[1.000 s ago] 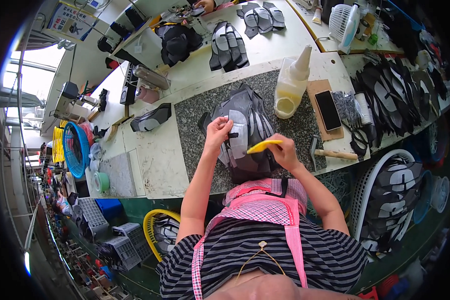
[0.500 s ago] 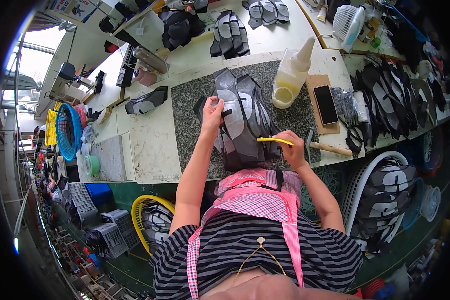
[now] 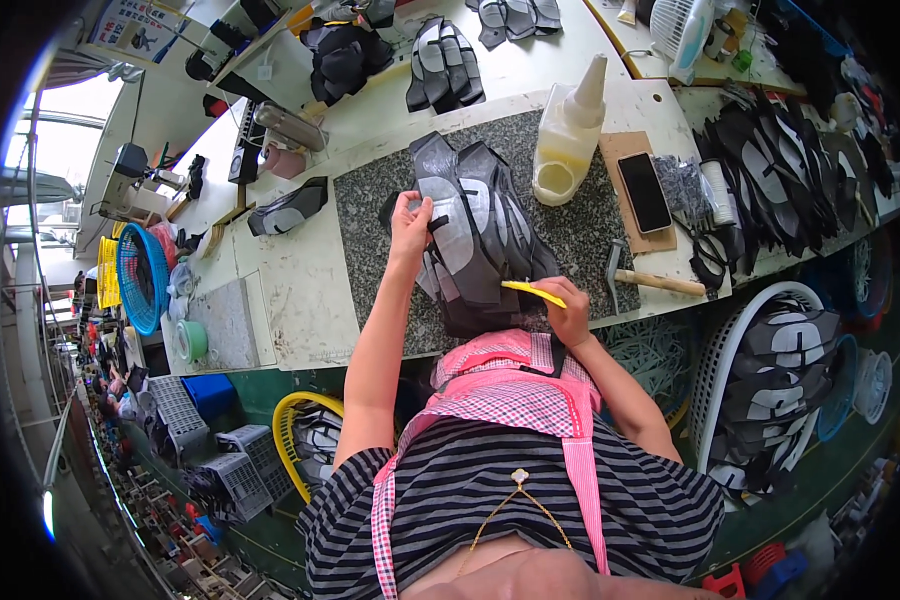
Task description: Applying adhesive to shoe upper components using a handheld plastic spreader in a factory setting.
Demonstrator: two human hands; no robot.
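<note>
A pile of overlapping grey-and-black shoe upper pieces (image 3: pixel 470 225) lies on the speckled stone slab (image 3: pixel 370 180) in front of me. My left hand (image 3: pixel 410 222) pinches the left edge of the top piece, thumb and fingers closed. In my right hand (image 3: pixel 567 312) is a slim yellow tool (image 3: pixel 532 291). Its far end points left, over the lower part of the top piece; whether it touches cannot be made out. Beyond the pile, to the right, stands a translucent squeeze bottle (image 3: pixel 568 135) with yellowish liquid inside.
Right of the slab are a phone (image 3: pixel 645 190) on cardboard, a hammer (image 3: pixel 660 282), scissors (image 3: pixel 710 262) and stacked dark pieces (image 3: pixel 770 170). A single upper piece (image 3: pixel 288 207) lies left. Baskets, one white (image 3: pixel 715 365) and one yellow (image 3: pixel 282 430), stand below the table.
The view has shifted slightly. The yellow tool and my right hand have moved a little left and down along the top piece. My left hand keeps its pinch.
</note>
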